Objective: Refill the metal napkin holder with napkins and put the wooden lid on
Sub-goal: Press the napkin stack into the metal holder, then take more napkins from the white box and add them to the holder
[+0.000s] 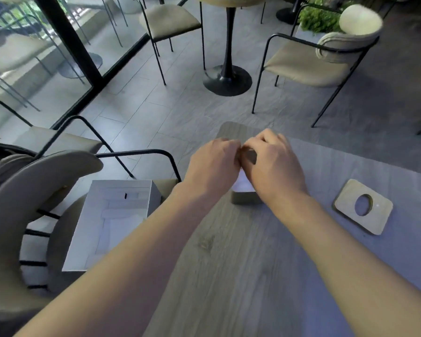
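Under hands point(243, 164): holder point(247, 198) mostly hidden.

No text, label, brand, number or sign can be read anywhere in the view. The white box point(112, 222) is seen unprinted, with only a small dark slit on its inner wall. The wooden lid point(363, 207) is shown bare, no marking made out on it. The tabletop point(241, 263) is shown as plain wood grain, nothing written.

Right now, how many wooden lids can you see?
1. The wooden lid lies flat on the table, right of both hands, touching neither. Nothing suggests another.
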